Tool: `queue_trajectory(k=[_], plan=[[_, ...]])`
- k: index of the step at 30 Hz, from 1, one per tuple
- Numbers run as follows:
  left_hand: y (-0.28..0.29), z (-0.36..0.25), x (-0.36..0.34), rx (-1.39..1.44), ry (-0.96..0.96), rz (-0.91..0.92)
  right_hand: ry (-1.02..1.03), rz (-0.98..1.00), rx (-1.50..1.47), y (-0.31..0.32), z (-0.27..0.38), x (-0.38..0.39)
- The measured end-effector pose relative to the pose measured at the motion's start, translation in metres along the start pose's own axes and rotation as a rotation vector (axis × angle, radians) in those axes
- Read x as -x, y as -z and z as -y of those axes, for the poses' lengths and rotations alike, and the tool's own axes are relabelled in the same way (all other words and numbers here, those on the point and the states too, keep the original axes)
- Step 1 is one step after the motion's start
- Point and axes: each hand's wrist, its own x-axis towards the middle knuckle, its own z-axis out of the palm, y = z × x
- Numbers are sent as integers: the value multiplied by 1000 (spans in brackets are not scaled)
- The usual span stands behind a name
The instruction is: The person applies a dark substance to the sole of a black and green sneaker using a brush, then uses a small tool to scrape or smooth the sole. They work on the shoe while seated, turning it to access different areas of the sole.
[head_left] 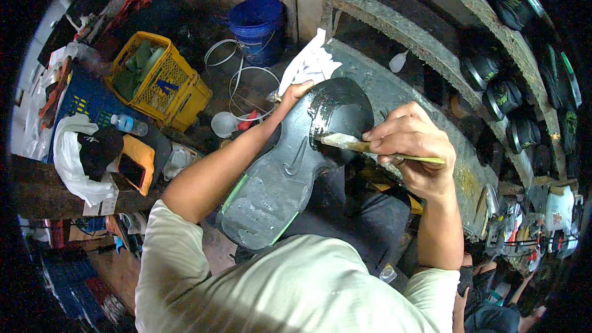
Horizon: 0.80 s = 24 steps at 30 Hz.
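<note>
A black shoe sole, narrow at its waist and green along its edges, lies tilted in front of my torso. My left hand grips its far rounded end from the left; most of the fingers are hidden behind it. Between the thumb and fingers of my right hand is a brush with a yellow-green handle. The brush's pale tip touches the dark rounded part of the sole. A glossy wet streak runs along that part beside the tip. A white cloth sits just beyond my left hand.
A grey bench stretches along the right, with shelves of black, green-printed footwear beyond. At the far left stand a yellow crate and a blue bucket. A phone and a bottle lie left. Another person sits at lower right.
</note>
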Motion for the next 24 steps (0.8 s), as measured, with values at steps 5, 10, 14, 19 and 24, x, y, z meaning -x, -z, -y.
queue_trajectory(k=[5,10,14,19,24], plan=[[-17,1,-1,93,134,-233,54,137,77,0,11,-3],[-20,-3,-1,72,201,-217,25,306,64,4,29,-4],[-20,-6,3,-141,238,-205,82,296,89,-2,37,-7],[-10,1,1,44,-49,106,44,271,171,7,31,-11],[-8,8,5,614,4,264,110,342,183,8,34,-9]])
